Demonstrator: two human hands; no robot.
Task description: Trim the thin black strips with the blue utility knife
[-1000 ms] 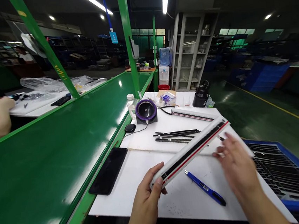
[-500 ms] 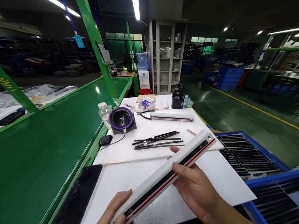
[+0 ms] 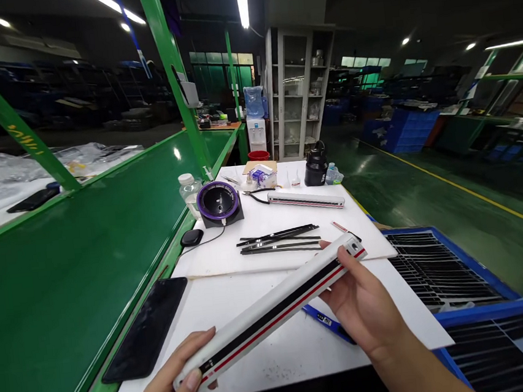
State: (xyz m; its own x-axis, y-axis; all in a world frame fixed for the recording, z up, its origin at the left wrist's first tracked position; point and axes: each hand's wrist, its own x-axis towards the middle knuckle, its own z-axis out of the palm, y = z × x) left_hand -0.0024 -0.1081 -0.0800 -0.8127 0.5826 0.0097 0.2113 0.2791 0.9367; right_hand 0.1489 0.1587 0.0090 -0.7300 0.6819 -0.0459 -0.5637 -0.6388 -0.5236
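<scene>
A white model train carriage [image 3: 273, 312], with a black window band and a red stripe, is held slantwise above the white table. My left hand [image 3: 168, 380] grips its lower left end, thumb on the side face. Around the upper right end, my right hand [image 3: 369, 312] is closed, with the thumb over the black band and fingers behind. Partly under the carriage and right hand lies a slim blue tool [image 3: 328, 323] with dark markings. Several thin black strips [image 3: 279, 241] lie beyond the carriage. Further back rests a second, similar carriage [image 3: 306, 200].
Black-handled pliers [image 3: 259, 197] lie by the second carriage. A purple-rimmed black bowl-shaped device [image 3: 218, 201] and a clear bottle [image 3: 188, 194] stand at left. A dark tablet [image 3: 147, 330] borders the green rail. Blue trays of strips [image 3: 439, 268] sit at right.
My right hand has slid along the carriage toward its upper right end. The carriage has shifted slightly left, and the blue tool beneath now shows. The view has turned slightly.
</scene>
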